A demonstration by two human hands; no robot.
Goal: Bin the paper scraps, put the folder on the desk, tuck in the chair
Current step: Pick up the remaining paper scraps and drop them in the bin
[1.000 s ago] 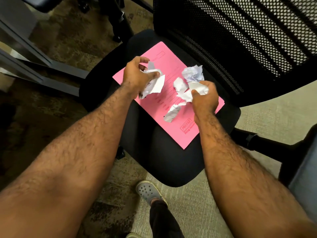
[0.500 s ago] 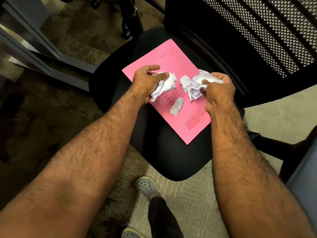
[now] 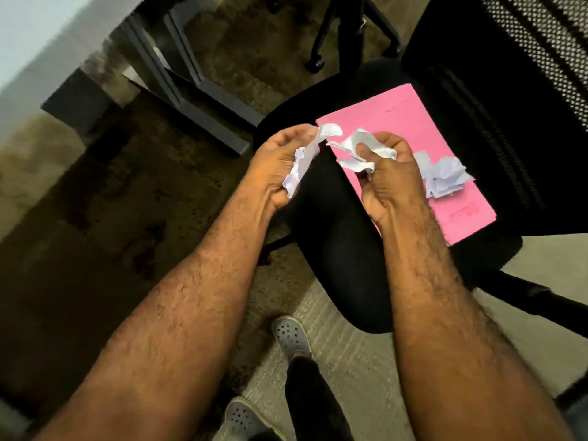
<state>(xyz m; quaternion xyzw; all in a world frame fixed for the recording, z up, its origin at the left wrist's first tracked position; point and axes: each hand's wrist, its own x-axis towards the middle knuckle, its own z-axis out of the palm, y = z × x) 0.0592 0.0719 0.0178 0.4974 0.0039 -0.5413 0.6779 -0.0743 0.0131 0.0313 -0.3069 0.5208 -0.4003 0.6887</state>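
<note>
Two crumpled white paper scraps are up in the person's hands: the left hand point(image 3: 280, 163) has its fingers closed round one wad point(image 3: 302, 160), and the right hand point(image 3: 386, 173) grips another wad point(image 3: 356, 151) between thumb and fingers, both held above the front of the seat. A third clump of scraps point(image 3: 444, 178) lies on the pink folder point(image 3: 397, 116), just beyond the right hand. The folder itself lies flat on the black seat of the office chair point(image 3: 334, 237), its far edge close to the mesh backrest point(image 3: 525, 58). Out past the chair, dark metal desk legs point(image 3: 191, 106) stand on the mottled carpet to the left, and another chair's wheeled base point(image 3: 346, 33) sits behind. Below, two grey perforated clogs point(image 3: 291, 335) show on the paler floor. Compared with a moment ago, the loose strip that lay on the folder between the hands is gone, both hands have drawn back nearer the seat's front, and the view has swung left so the chair sits further right
</note>
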